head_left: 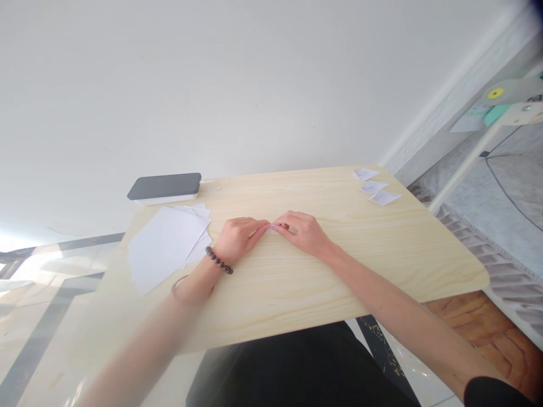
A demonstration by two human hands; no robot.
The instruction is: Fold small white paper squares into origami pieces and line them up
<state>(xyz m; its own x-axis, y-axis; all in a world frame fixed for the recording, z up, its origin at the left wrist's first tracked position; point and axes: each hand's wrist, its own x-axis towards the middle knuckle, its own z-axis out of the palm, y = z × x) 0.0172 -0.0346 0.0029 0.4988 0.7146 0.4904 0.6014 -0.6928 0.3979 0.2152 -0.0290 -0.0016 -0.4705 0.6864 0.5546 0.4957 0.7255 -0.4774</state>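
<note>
Slab-shaped device (165, 186), dark grey top, white base, at far left corner of pale wood-grain worktop (297, 294); short white cable (211, 182) at its right end. Plain light wall (263, 85) behind. At right: slanting white pole (469, 165), yellow disc (495, 93) near its top, thin dark cable with small connector (484, 154), pale ruffled fabric (487, 249), brown wood-patterned surface (483, 316) below. Lower left: light floor tiles (42, 345), dark bands between.

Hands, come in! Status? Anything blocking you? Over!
Left hand, right hand: pinching small white piece together. White sheets left, three folded papers far right. Nothing visibly blocking; dark-topped box sits back left.
</note>
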